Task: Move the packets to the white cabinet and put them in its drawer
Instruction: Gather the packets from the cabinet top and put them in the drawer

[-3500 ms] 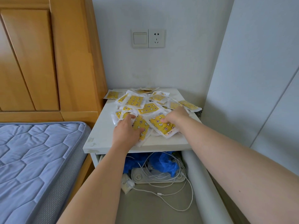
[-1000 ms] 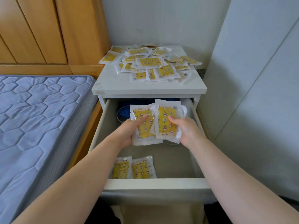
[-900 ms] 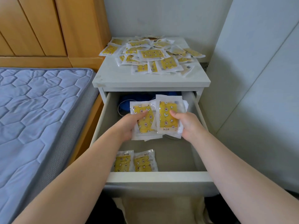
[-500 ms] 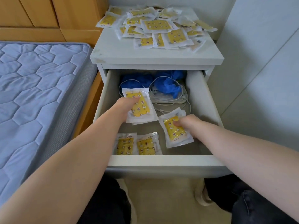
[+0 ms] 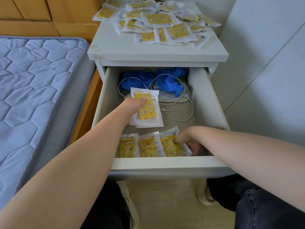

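The white cabinet (image 5: 158, 50) has its drawer (image 5: 165, 163) pulled out. Several yellow-and-white packets (image 5: 158, 22) lie heaped on the cabinet top. My left hand (image 5: 132, 106) holds a small stack of packets (image 5: 146, 109) over the middle of the drawer. Three packets lie in a row along the drawer's front wall. My right hand (image 5: 188, 141) pinches the rightmost packet of the row (image 5: 171, 147), with its fingers on the packet's right edge. The two other packets (image 5: 138, 147) lie flat to its left.
Blue plastic bags (image 5: 168, 80), white cables (image 5: 179, 111) and a white power strip fill the back of the drawer. A blue quilted mattress (image 5: 36, 90) on a wooden bed frame stands to the left. A grey-white wall panel (image 5: 267, 80) is close on the right. My knees are below the drawer.
My right hand has brought its packet down to the drawer's front, beside the two lying there. My left hand stays with its stack over the middle.
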`<move>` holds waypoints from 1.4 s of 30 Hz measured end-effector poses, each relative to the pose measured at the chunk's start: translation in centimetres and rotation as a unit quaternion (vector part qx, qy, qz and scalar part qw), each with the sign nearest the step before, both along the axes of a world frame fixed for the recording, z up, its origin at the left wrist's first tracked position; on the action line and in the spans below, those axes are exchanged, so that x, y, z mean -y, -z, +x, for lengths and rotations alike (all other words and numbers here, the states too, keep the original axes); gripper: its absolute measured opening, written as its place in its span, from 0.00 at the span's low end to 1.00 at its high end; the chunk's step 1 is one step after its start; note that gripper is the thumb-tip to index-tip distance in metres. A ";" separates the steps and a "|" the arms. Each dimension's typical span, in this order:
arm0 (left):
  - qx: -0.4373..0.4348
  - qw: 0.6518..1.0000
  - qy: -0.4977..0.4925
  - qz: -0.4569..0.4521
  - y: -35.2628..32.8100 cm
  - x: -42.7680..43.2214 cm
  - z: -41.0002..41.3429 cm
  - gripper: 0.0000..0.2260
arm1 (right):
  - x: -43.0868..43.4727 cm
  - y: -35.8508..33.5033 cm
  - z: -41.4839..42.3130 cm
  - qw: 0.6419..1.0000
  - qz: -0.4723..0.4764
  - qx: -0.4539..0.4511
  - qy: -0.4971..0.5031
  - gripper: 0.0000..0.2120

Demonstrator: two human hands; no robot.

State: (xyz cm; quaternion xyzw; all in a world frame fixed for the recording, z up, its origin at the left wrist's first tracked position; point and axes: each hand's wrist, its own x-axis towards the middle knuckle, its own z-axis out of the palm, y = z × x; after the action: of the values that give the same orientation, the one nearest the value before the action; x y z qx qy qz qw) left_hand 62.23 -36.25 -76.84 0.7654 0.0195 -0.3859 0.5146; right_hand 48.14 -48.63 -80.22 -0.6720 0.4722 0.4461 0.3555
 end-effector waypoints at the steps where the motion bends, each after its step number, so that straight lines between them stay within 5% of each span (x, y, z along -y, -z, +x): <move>1: 0.000 1.000 0.004 0.001 0.0 0.0 0.0 0.16 | 0.1 0.0 -0.1 0.999 -0.007 -0.018 -0.029 0.31; 5: 0.009 1.000 0.017 0.011 0.0 0.1 -0.2 0.17 | 0.4 -0.1 -0.4 0.985 -0.039 -0.043 -0.165 0.32; 11: 0.019 0.999 0.046 0.018 0.1 0.1 -0.3 0.17 | 0.9 0.3 -0.2 0.982 -0.028 -0.062 -0.176 0.29; 14: 0.038 0.995 0.088 0.039 0.4 -0.1 -0.3 0.17 | 0.6 -1.9 0.1 0.956 -0.052 -0.079 -0.277 0.26; 17: 0.063 0.983 0.166 0.053 0.7 -0.4 -0.5 0.15 | 1.8 -3.7 1.1 0.922 -0.180 0.070 -0.335 0.17; 20: 0.086 0.957 0.266 0.076 0.2 -0.5 -1.0 0.12 | 4.6 -3.6 1.8 0.890 -0.193 0.398 -0.114 0.19; 22: 0.106 0.939 0.318 0.081 -0.1 -0.4 -1.4 0.11 | 5.6 -4.0 1.7 0.866 -0.081 0.492 -0.029 0.19; 25: 0.139 0.914 0.373 0.075 -0.8 -0.2 -2.1 0.06 | 5.2 -4.5 1.7 0.882 0.070 0.461 -0.066 0.25; 27: 0.150 0.909 0.381 0.079 -1.0 0.1 -2.4 0.04 | 4.8 -4.1 1.9 0.889 0.086 0.440 -0.094 0.20; 32: 0.127 0.919 0.364 0.078 -0.6 0.3 -2.4 0.09 | 4.8 -4.2 2.1 0.879 -0.020 0.456 -0.137 0.01; 39: 0.185 0.910 0.361 0.087 0.2 0.7 -2.4 0.12 | 5.1 -4.4 2.1 0.880 -0.040 0.438 -0.177 0.10; 42: 0.223 0.855 0.442 0.152 1.1 0.1 -2.1 0.20 | 5.8 -5.0 1.8 0.881 -0.132 0.406 -0.202 0.07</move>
State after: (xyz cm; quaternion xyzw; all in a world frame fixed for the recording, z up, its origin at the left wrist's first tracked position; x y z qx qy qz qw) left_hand 60.10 -36.39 -77.91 0.8274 -0.3783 -0.3840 0.1578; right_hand 49.91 -54.44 -75.20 -0.9159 0.1947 0.1296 0.3262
